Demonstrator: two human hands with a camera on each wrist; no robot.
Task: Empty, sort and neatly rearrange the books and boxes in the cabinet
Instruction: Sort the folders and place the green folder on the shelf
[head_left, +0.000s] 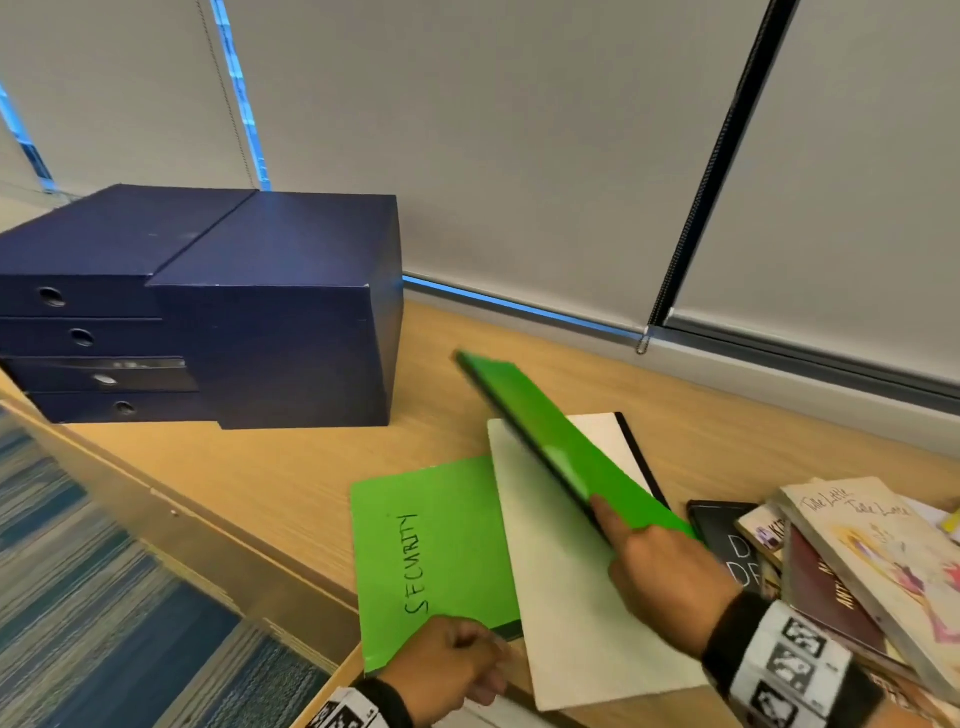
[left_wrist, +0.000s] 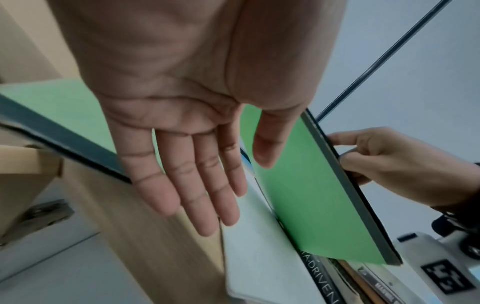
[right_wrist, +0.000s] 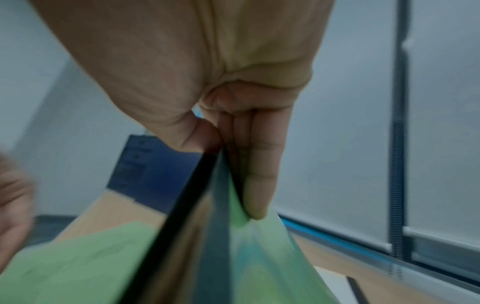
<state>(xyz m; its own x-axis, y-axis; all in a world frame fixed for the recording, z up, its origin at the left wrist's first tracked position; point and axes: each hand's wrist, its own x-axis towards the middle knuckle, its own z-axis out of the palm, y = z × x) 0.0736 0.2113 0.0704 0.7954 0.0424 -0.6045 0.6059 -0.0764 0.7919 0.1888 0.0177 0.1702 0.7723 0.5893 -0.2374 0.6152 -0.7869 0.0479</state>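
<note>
My right hand pinches the near edge of a green folder with a dark spine and holds it tilted up over a white folder. The right wrist view shows the thumb and fingers clamped on that green folder. A second green folder marked SECURITY lies flat on the wooden cabinet top. My left hand hovers at its near edge. In the left wrist view, my left hand has straight fingers and holds nothing. Dark blue box files are stacked at the left.
A loose pile of books lies at the right end of the cabinet top. Grey roller blinds with a bead chain close off the back. Blue striped carpet lies below the cabinet's front edge on the left.
</note>
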